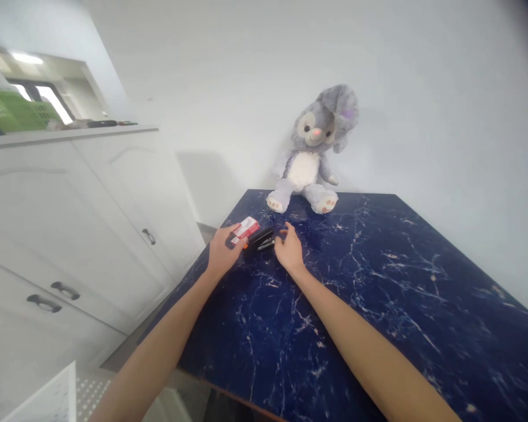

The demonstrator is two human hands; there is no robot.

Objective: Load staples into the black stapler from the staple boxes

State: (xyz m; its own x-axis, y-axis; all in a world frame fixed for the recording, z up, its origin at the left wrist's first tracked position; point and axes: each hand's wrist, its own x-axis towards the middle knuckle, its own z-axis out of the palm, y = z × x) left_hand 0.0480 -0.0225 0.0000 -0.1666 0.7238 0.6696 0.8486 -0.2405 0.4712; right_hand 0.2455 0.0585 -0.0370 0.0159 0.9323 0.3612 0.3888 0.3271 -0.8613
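Note:
My left hand (224,251) holds a small red and white box (247,228) between thumb and fingers, above the left part of the dark blue marbled table (361,252). Just right of the box is a black stapler (260,240) with an orange bit at its left end, near my left thumb. My right hand (289,247) is at the stapler's right end, its fingers apart and nothing gripped between them. Whether its thumb touches the stapler is too small to tell.
A grey plush rabbit (305,170) sits at the table's back edge against the wall. White cabinets (114,205) with dark handles stand on the left, a green basket (20,111) on top. A white perforated item (88,395) is at the lower left.

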